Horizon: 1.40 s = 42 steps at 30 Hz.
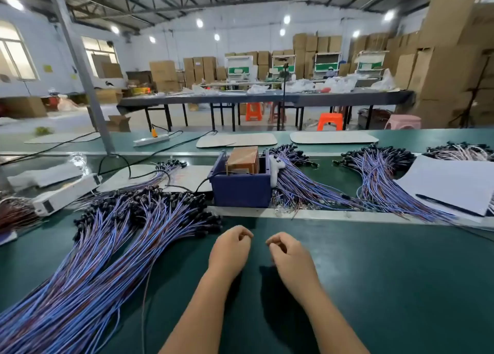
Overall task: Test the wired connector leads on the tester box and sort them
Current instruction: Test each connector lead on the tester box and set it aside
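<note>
both hands (231,249) (290,257) loosely curled, empty

I see a dark green bench mat (374,273) under heaps of blue-and-purple leads (88,260) tipped with black connectors. The tester box (242,190) is deep blue, with an orange-brown block (243,160) inside, possibly cardboard. White paper sheets (451,182) lie right; orange stools (330,121) stand behind.

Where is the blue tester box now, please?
In the head view, the blue tester box stands at the centre of the green bench, beyond both hands, between the left lead pile and the right-side bundles.
</note>
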Available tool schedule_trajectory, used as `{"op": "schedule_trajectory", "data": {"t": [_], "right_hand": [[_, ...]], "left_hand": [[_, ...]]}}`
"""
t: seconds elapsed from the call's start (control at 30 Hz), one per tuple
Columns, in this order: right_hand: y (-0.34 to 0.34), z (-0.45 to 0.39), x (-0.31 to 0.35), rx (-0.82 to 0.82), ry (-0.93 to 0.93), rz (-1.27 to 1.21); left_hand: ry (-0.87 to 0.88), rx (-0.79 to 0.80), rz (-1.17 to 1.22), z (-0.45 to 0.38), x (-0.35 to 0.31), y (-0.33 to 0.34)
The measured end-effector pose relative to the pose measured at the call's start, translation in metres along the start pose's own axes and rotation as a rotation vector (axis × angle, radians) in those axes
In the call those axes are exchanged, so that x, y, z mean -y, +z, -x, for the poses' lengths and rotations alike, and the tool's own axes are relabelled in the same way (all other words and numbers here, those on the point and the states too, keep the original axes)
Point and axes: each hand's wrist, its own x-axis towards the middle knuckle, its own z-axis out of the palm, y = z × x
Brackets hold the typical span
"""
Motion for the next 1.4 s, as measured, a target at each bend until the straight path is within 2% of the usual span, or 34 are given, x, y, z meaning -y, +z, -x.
{"op": "schedule_trajectory", "data": {"t": [0.1,0.2,0.27,0.37,0.47,0.53,0.63,0.9,1.0,1.17,1.23,1.33,1.4], "right_hand": [[-0.001,-0.013,-0.018,-0.092,-0.012,0.074],[0.001,-0.015,-0.028,-0.055,-0.075,0.104],[0.002,-0.017,-0.028,-0.068,-0.046,0.112],[0.009,-0.026,-0.022,-0.156,0.06,0.291],[0.02,-0.023,-0.017,-0.151,-0.007,0.592],[0.021,-0.022,-0.018,-0.144,-0.038,0.614],[0.019,-0.023,-0.02,-0.153,-0.044,0.596],[0.021,-0.025,-0.021,-0.152,-0.069,0.657],[0.021,-0.024,-0.022,-0.15,-0.088,0.648],[0.02,-0.024,-0.02,-0.16,-0.047,0.618],[0.02,-0.024,-0.019,-0.171,-0.02,0.604],[0.02,-0.023,-0.017,-0.177,-0.004,0.599],[0.02,-0.022,-0.018,-0.175,-0.002,0.592]], "left_hand": [[0.029,-0.053,-0.246,-0.009,0.006,0.006],[0.119,-0.081,-0.287,-0.008,0.014,0.014],[0.15,-0.145,-0.351,-0.005,0.014,0.013],[0.048,-0.291,-0.408,-0.007,0.017,0.0],[-0.124,-0.249,-0.448,-0.009,0.031,-0.013],[-0.176,-0.191,-0.493,-0.011,0.035,-0.015],[-0.121,-0.207,-0.542,-0.014,0.032,-0.009],[-0.098,-0.283,-0.504,-0.017,0.028,-0.008],[-0.072,-0.364,-0.352,-0.014,0.029,-0.012],[0.152,-0.576,-0.023,-0.006,0.025,-0.014],[0.13,-0.544,0.037,-0.008,0.025,-0.012],[0.048,-0.404,0.0,-0.015,0.029,-0.01],[0.004,-0.408,0.057,-0.015,0.028,-0.011]]}}
